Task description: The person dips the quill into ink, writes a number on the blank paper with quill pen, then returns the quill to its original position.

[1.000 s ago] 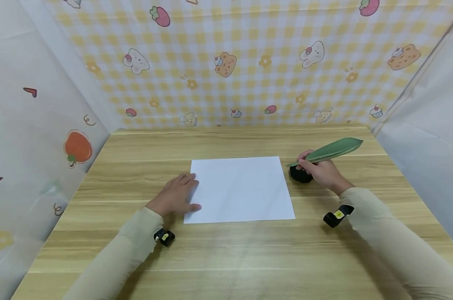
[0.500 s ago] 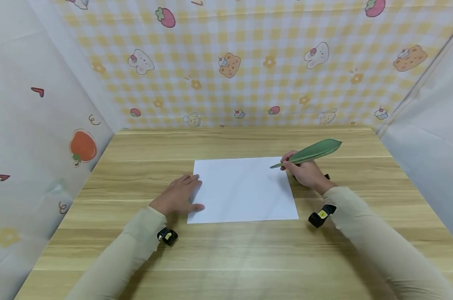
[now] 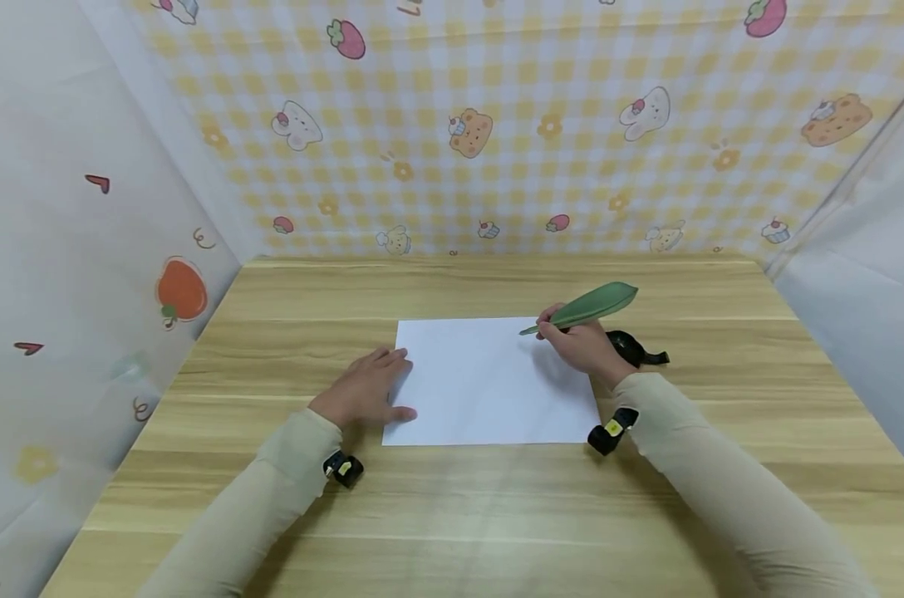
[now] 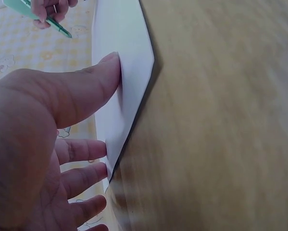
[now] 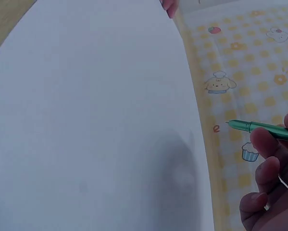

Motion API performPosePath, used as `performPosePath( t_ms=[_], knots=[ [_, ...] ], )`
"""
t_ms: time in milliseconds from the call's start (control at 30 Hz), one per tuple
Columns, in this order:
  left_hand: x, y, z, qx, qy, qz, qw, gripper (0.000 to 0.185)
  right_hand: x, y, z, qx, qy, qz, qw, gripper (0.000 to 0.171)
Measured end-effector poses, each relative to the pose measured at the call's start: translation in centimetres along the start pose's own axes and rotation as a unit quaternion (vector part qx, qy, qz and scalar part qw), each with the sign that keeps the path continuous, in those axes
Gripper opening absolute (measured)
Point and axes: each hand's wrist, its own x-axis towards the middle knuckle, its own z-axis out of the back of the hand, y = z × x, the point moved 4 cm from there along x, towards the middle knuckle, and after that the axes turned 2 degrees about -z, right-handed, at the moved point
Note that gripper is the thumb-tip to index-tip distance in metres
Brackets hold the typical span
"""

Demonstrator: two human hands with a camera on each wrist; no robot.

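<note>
A white sheet of paper (image 3: 489, 378) lies flat in the middle of the wooden table (image 3: 497, 515). My left hand (image 3: 366, 389) rests open on the paper's left edge, with the thumb (image 4: 93, 82) and fingers lying straight on the sheet (image 4: 122, 77). My right hand (image 3: 582, 342) pinches a green feather-shaped pen (image 3: 582, 307) over the sheet's far right corner, tip pointing left just above the paper. In the right wrist view the pen's green tip (image 5: 259, 129) hovers over the white sheet (image 5: 95, 125).
A small black ink pot (image 3: 626, 345) stands on the table just right of the paper, behind my right hand. Patterned cloth walls (image 3: 497, 124) enclose the table at the back and on both sides.
My right hand lifted the feather pen from the black pot and carried it left, over the paper's far right corner. The left hand stayed on the paper's left edge.
</note>
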Motion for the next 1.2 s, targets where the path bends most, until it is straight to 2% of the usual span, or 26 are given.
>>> performPosePath(
  t_ms=[467,833,1200],
  knots=[
    [0.2,0.1,-0.3,0.006,0.012,0.021,0.9997,0.080,2.2,1.4,-2.9,-0.014,0.003,-0.012,1.000,0.018],
    [0.3,-0.4,0.0,0.009,0.017,0.023,0.9996,0.080,3.3,1.7,-4.3,-0.046,-0.010,0.012,0.999,0.021],
    [0.4,-0.2,-0.2,0.013,0.009,0.020,0.9997,0.080,3.6,1.5,-4.8,-0.040,-0.022,0.033,0.998,0.020]
  ],
)
